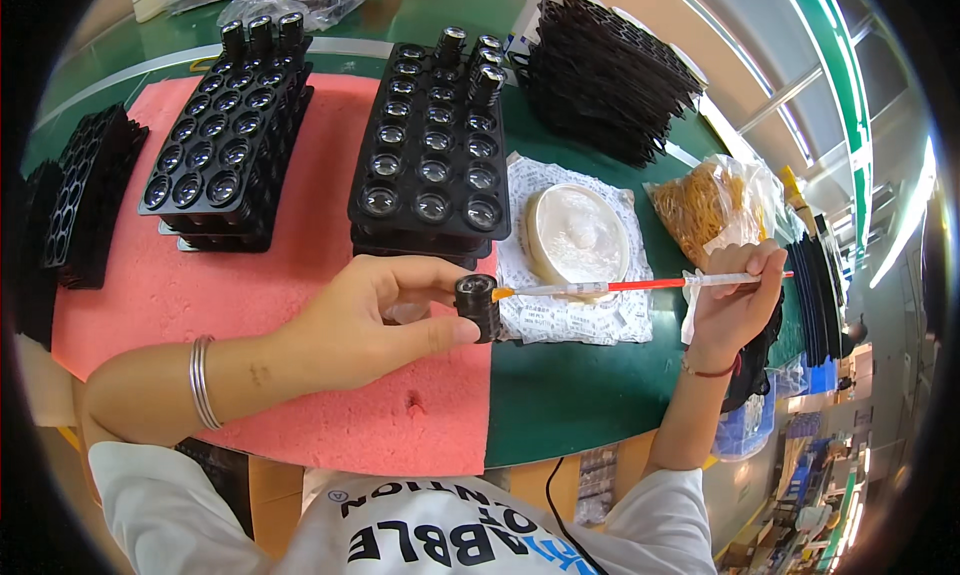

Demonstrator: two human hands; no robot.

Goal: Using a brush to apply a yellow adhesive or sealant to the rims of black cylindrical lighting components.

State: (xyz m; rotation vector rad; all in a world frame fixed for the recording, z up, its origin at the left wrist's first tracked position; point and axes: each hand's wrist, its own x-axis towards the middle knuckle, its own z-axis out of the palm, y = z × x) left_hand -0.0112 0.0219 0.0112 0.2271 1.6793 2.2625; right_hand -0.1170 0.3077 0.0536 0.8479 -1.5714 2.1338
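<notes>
My left hand pinches a short black lens barrel between thumb and fingers, above the edge of the pink mat. In my right hand is a slim paintbrush with a red and whitish handle, held nearly level. Its orange bristles point left and meet the barrel's side, close to the rim. Behind the brush, a round dish with a glossy, whitish substance rests on a printed paper sheet. Straight ahead of my left hand stands a black tray filled with lens barrels, several standing up at its far end.
A second filled black tray sits left on the pink mat. Black empty trays lean at far left, and a tall stack of black trays stands back right. A bag of rubber bands lies right of the dish.
</notes>
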